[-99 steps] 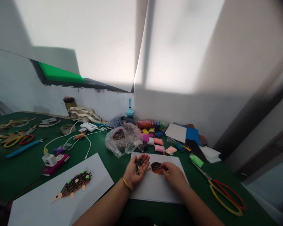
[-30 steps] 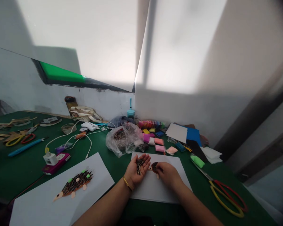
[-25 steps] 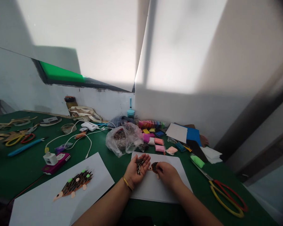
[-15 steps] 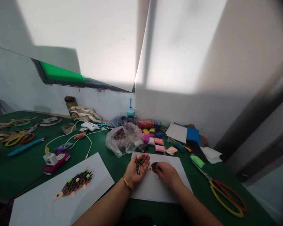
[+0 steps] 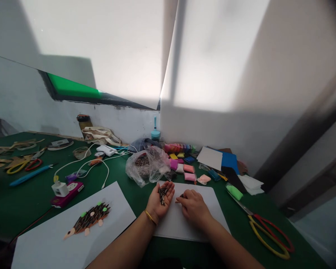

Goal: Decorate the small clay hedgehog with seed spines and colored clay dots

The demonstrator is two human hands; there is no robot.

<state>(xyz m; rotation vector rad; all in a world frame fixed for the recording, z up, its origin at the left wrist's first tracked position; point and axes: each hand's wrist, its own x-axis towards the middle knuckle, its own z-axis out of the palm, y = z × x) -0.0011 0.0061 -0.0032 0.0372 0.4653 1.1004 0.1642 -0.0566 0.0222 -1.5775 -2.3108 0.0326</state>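
My left hand (image 5: 159, 203) lies palm up over the near edge of a white paper sheet (image 5: 184, 226), cupping a small pile of striped sunflower seeds (image 5: 162, 195). My right hand (image 5: 193, 209) rests palm down on the same sheet, fingers pointing left, close to my left hand. Under those fingers, a small brown piece with seeds on it is almost fully hidden. Whether the fingertips pinch anything, I cannot tell. To the left, a finished seed-covered hedgehog picture (image 5: 89, 219) lies on a second white sheet (image 5: 44, 241).
A plastic bag of seeds (image 5: 147, 166) and packets of coloured clay (image 5: 182, 168) stand beyond my hands on the green table mat (image 5: 25, 200). Yellow-red scissors (image 5: 268, 235) lie right. Cables, a charger (image 5: 60, 189) and more scissors (image 5: 24, 167) lie left.
My right hand has slid left over the small brown piece and now hides most of it. My left hand, still cupping the seeds, has shifted only slightly.
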